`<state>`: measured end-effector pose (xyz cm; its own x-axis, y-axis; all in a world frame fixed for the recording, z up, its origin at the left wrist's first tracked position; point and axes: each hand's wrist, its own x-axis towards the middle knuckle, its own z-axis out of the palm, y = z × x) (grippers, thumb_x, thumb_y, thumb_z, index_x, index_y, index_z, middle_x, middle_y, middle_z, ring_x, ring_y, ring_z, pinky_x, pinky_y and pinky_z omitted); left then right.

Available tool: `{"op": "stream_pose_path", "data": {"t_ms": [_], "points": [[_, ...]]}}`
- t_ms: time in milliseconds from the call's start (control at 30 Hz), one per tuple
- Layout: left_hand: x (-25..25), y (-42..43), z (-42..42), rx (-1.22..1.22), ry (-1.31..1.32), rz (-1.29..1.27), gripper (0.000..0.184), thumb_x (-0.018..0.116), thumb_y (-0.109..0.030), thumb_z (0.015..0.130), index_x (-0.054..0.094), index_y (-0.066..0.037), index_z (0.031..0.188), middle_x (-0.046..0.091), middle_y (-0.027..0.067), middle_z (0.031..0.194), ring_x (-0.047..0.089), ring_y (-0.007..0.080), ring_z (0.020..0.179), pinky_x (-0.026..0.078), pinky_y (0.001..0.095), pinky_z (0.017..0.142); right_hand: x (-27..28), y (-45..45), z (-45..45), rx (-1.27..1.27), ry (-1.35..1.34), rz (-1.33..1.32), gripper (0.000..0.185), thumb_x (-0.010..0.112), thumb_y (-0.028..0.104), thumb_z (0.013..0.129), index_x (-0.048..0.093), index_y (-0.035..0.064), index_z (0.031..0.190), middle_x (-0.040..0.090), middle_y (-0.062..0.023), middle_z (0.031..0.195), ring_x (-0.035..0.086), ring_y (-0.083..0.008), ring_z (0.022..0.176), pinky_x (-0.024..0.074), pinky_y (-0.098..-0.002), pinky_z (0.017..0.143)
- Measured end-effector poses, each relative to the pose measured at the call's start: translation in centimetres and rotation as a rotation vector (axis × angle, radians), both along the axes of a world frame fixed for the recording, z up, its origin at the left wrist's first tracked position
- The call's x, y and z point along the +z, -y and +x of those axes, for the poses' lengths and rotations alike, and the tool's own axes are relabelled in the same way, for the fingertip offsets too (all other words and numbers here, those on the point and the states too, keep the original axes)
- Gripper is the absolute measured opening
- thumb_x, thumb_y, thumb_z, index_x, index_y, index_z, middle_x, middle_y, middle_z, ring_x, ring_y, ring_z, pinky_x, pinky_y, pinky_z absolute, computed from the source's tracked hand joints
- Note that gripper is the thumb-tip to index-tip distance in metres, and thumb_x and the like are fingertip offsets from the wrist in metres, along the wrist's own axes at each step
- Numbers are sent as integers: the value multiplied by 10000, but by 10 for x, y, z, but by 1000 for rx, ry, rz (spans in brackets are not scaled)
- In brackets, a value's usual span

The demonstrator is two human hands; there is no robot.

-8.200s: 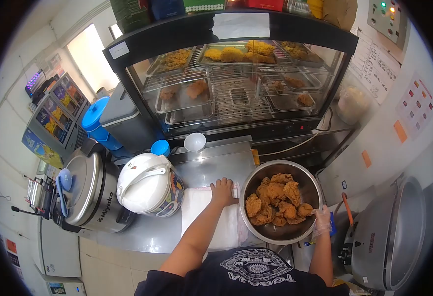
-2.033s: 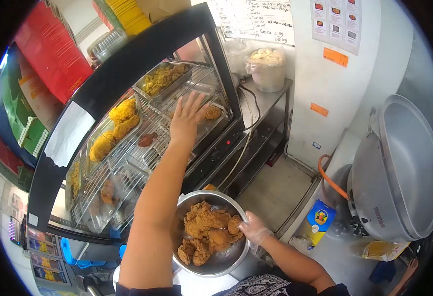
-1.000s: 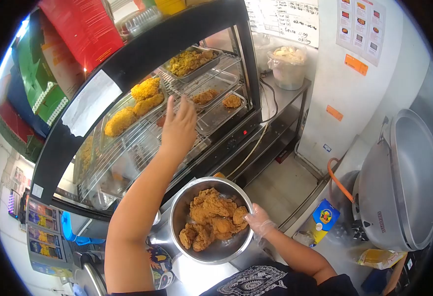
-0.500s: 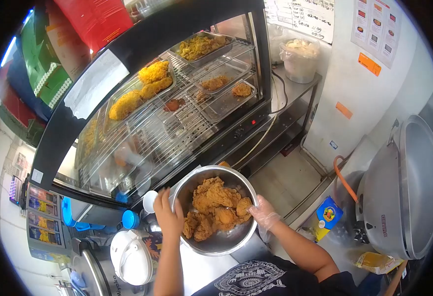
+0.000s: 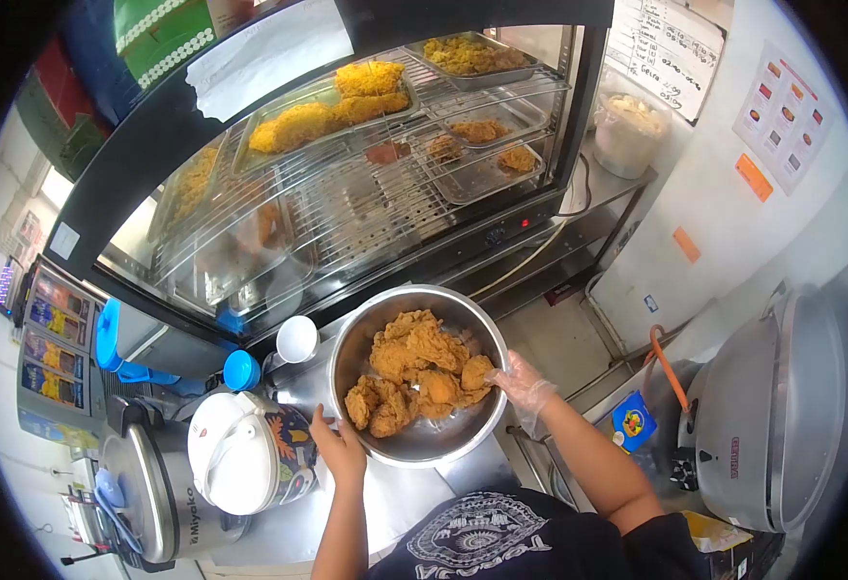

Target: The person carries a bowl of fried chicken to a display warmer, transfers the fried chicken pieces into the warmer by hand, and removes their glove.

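Observation:
A steel bowl (image 5: 463, 440) holds several pieces of fried chicken (image 5: 424, 358). My right hand (image 5: 526, 387), in a clear plastic glove, grips the bowl's right rim. At the lower left rim is my bare left hand (image 5: 340, 447), its thumb and fingers spread, with the palm against the bowl's side. Behind the bowl stands a glass display cabinet (image 5: 395, 253) with trays of yellow and brown fried food on wire racks. Left of the bowl are a white cup (image 5: 297, 339) and a blue cup (image 5: 241, 370).
A white rice container (image 5: 238, 454) and a large Miyako cooker (image 5: 144, 483) stand at the left. On the right are a big metal pot (image 5: 762, 416), an orange hose (image 5: 671, 367) and a blue packet (image 5: 633, 422). A bagged tub (image 5: 627, 133) sits behind.
My left hand has come down from in front of the cabinet to the bowl's left side. The view has turned back left, and my right hand still holds the rim.

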<state>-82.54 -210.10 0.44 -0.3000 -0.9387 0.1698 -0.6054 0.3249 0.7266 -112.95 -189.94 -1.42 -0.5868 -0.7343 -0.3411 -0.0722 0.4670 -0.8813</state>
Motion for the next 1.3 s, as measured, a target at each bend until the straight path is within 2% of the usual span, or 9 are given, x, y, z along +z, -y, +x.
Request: {"op": "stream_pose_path", "data": {"t_ms": [100, 200, 467, 600, 767, 900, 967, 1067, 1300], "points": [[-22, 2, 5, -7, -107, 150, 392, 454, -140, 1036, 453, 34, 1388, 566, 189, 1180, 571, 250, 1043, 456, 369, 945, -44, 6, -10, -67, 234, -188, 372, 674, 128, 948, 521, 3, 1263, 644, -54, 1011, 622, -132, 911, 535, -308, 825], [-29, 8, 1, -16, -212, 228, 333, 415, -140, 1054, 474, 35, 1331, 579, 180, 1192, 568, 233, 1079, 445, 356, 969, -63, 17, -21, -87, 91, -126, 337, 661, 152, 947, 544, 7, 1227, 645, -54, 1001, 615, -155, 899, 528, -328, 834], [-13, 2, -9, 3, -313, 346, 319, 405, -125, 1057, 462, 36, 1326, 583, 167, 1188, 574, 218, 1075, 454, 350, 959, -20, 32, -65, 153, -120, 67, 328, 712, 233, 923, 603, 14, 1142, 671, -68, 962, 612, -173, 878, 523, -325, 833], [-16, 7, -5, -31, -226, 280, 371, 433, -109, 1045, 431, 28, 1390, 575, 152, 1184, 576, 223, 1069, 461, 345, 952, 33, 41, -86, 77, -83, 127, 505, 759, 466, 843, 668, 20, 1064, 709, -186, 1031, 678, -266, 981, 524, -404, 886], [-1, 6, -11, 18, -190, 106, 489, 506, -87, 987, 409, 24, 1453, 528, 192, 1259, 565, 273, 1107, 481, 382, 912, 112, 80, -139, -230, -532, -34, 376, 739, 360, 876, 664, 17, 1010, 720, -185, 960, 696, -341, 918, 539, -433, 838], [-4, 8, -22, 14, -161, 67, 522, 482, -60, 975, 366, 31, 1476, 425, 230, 1384, 465, 340, 1264, 389, 438, 1074, 224, 125, -157, -395, -990, -52, 313, 701, 320, 884, 682, 17, 960, 715, -205, 984, 669, -381, 993, 513, -463, 901], [-24, 11, -22, -3, -93, -52, 538, 478, -50, 953, 355, 60, 1465, 420, 259, 1385, 439, 401, 1279, 344, 474, 1114, 234, 154, -190, -453, -1213, -64, 333, 666, 342, 887, 707, 19, 953, 721, -199, 1021, 664, -364, 1050, 505, -450, 943], [-16, 9, -23, 2, -129, 17, 543, 465, -42, 942, 342, 76, 1458, 399, 274, 1404, 388, 424, 1326, 270, 487, 1162, 267, 184, -216, -207, -1143, 311, 386, 634, 372, 887, 728, 32, 1044, 721, -194, 1101, 659, -346, 1108, 500, -434, 986], [-10, 10, -25, 0, -95, 43, 546, 449, -30, 950, 330, 69, 1473, 388, 267, 1419, 386, 405, 1348, 277, 471, 1165, 241, 234, -284, -46, -1112, 383, 411, 641, 367, 926, 694, 85, 1220, 719, -146, 1173, 660, -261, 1116, 496, -390, 994]]}}
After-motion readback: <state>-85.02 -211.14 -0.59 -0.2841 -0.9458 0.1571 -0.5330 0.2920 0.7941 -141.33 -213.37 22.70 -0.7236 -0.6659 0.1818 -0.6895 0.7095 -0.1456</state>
